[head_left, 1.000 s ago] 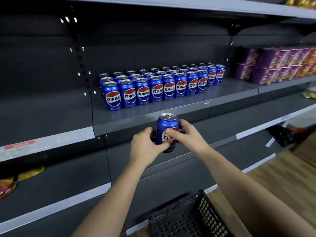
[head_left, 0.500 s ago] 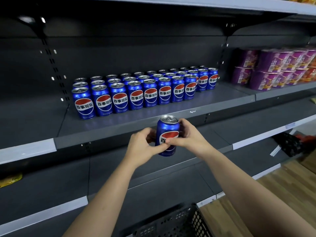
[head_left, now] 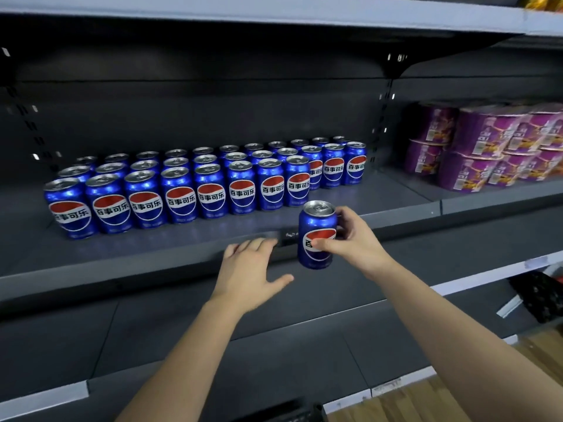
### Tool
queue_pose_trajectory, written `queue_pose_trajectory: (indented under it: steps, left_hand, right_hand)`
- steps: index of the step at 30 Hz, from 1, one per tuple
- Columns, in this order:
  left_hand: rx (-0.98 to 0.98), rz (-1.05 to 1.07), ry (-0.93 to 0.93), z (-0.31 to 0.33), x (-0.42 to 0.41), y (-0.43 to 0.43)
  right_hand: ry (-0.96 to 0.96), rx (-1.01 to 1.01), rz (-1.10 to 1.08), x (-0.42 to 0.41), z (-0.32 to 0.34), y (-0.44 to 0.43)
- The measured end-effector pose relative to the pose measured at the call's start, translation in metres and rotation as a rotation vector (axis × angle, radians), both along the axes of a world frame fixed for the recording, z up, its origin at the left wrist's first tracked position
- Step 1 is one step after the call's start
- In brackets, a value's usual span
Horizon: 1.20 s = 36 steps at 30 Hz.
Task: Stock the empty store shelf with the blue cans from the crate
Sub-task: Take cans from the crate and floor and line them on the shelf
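A: What do we log at left?
B: Stocked Pepsi cans (head_left: 182, 190) stand in rows on the shelf (head_left: 152, 248). Our left hand (head_left: 249, 269) is released, fingers spread, at the shelf lip.
A: And rightward?
B: Our right hand (head_left: 356, 242) grasps the held Pepsi can (head_left: 316, 236), upright, before that lip.

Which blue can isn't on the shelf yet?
The can in the right hand, held in the air before the shelf. The other cans stand in rows on it.

Right hand (head_left: 356, 242) gripping blue can (head_left: 316, 236), left hand (head_left: 249, 269) spread open
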<state>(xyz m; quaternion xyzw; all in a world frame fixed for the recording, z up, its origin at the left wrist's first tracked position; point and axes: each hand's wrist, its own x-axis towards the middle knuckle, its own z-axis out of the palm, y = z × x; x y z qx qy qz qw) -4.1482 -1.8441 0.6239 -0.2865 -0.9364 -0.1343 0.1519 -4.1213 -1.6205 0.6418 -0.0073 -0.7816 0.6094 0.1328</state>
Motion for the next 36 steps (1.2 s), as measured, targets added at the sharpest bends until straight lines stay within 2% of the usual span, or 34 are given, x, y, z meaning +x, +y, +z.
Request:
queue_pose_trajectory:
  steps: [4,12,25,28,36]
  left_hand:
    - [-0.084,0.085,0.037,-0.002,-0.009,0.011]
    - [-0.055,0.171,0.077,0.006,-0.025,0.028]
    - [-0.011,0.232,0.069,0.011,-0.034,0.04]
    - [-0.012,0.242,0.073,0.01,-0.035,0.042]
    - [0.001,0.235,0.073,0.007,-0.042,0.047]
  right_hand:
    - [0.029,0.001,-0.04,-0.025,0.009,0.036]
    - [0.086,-0.055,-0.065,-0.079,0.024,0.074]
    - [0.043,0.074,-0.041,-0.119,0.016,0.093]
    - [0.059,0.161,-0.051,-0.124,0.014,0.094]
    - [0.091,0.238,-0.003,-0.142,0.015,0.092]
